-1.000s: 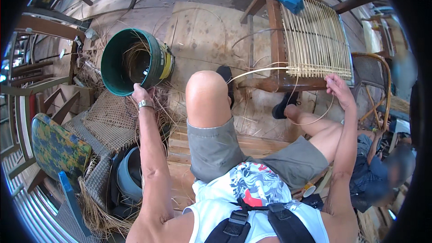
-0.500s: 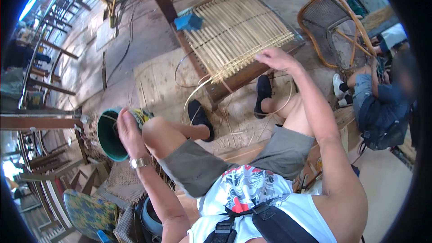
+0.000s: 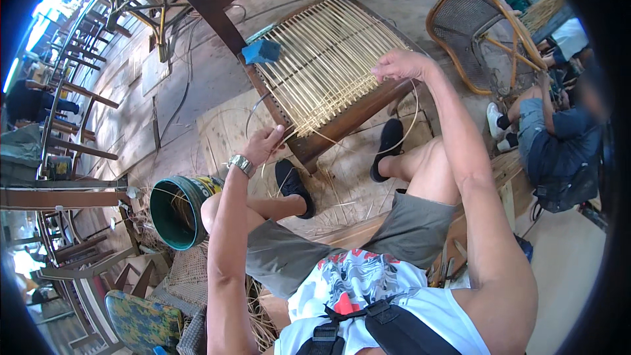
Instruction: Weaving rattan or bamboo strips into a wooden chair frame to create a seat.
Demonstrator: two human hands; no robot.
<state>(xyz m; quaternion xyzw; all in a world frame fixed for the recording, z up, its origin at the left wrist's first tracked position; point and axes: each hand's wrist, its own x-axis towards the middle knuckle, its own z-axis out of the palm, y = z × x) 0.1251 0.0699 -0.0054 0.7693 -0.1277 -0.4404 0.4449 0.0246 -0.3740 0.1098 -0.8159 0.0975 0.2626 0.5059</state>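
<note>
A dark wooden chair frame (image 3: pixel 322 146) stands before my knees. Its woven cane seat (image 3: pixel 328 52) has long strands running back to front and a tighter weave of crosswise strands along the front. At the front left corner, my left hand (image 3: pixel 265 142) is closed, pinching a thin cane strand beside the rail. My right hand (image 3: pixel 401 66) is closed at the weave's right end, fingertips pinching cane at the seat's edge. A loose cane strand (image 3: pixel 415 115) loops below it and back toward the left corner. A blue block (image 3: pixel 261 51) rests at the seat's left edge.
Left of my knee, a green bucket (image 3: pixel 177 213) lies tipped with cane scraps inside. Cane scraps litter the wooden floor by my shoes. At the right are a rattan chair (image 3: pixel 480 39) and a seated person (image 3: pixel 559 138). A camouflage-patterned cushion (image 3: pixel 144 319) lies lower left.
My left hand has moved from in front of the bucket up and right to the seat's front left corner, closing on a strand there. My right hand remains at the weave's right end.
</note>
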